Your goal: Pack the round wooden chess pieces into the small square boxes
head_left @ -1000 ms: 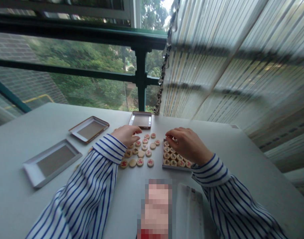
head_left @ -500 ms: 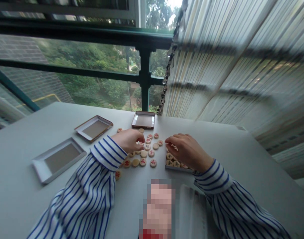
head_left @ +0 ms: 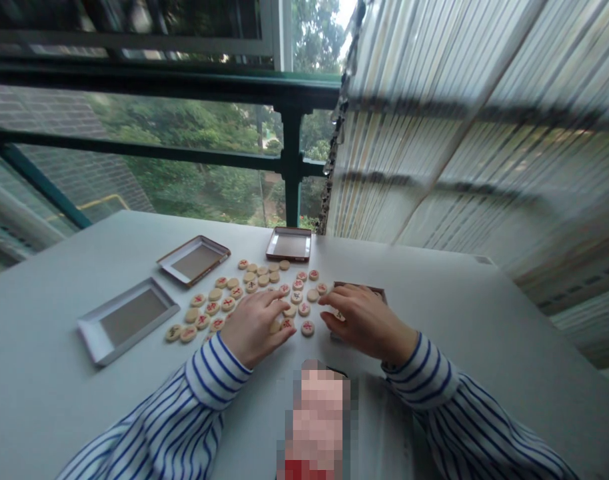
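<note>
Many round wooden xiangqi pieces [head_left: 228, 304], with red or black characters or plain faces up, lie spread over the white table. My left hand [head_left: 254, 325] is low over the right part of this spread, thumb and fingers apart; it hides some pieces. My right hand [head_left: 368, 320] hovers over a small open box [head_left: 380, 291], covering most of it. Its fingers are curved and the thumb stands apart from them. A red-marked piece [head_left: 322, 289] lies just left of its fingertips, and another piece [head_left: 307, 328] sits in the gap between my hands.
A grey-white tray [head_left: 92, 340] and a brown-edged lid [head_left: 162, 262] lie at the left. Another shallow lid [head_left: 288, 257] is at the back by the window. In front, a pixelated phone-like object [head_left: 318, 420] lies beside a translucent tray [head_left: 384, 427]. A string curtain [head_left: 409, 153] hangs at the right.
My left hand has drawn back toward me and its fingers have spread, uncovering pieces. My right hand has shifted slightly left and down over the box, its thumb moving away from the fingers.
</note>
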Action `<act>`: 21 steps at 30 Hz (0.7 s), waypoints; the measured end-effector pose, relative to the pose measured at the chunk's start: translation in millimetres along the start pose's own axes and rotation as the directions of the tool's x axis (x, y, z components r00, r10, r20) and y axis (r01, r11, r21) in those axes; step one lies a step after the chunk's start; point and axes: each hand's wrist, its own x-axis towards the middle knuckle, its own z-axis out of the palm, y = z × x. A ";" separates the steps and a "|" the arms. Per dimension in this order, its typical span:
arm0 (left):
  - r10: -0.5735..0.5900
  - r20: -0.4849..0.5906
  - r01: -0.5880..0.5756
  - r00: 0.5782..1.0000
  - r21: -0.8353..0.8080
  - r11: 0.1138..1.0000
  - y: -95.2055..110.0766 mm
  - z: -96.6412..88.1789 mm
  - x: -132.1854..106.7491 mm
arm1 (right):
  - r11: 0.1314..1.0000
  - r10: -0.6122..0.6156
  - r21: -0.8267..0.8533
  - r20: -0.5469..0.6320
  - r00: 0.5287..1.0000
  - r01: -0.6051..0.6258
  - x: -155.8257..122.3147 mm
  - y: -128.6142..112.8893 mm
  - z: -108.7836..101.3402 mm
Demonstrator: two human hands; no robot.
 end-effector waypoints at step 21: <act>-0.066 0.016 0.064 0.998 0.102 0.993 7.4 7.5 -4.0 | 1.000 -0.018 -0.005 0.008 1.000 0.018 0.8 -2.1 3.1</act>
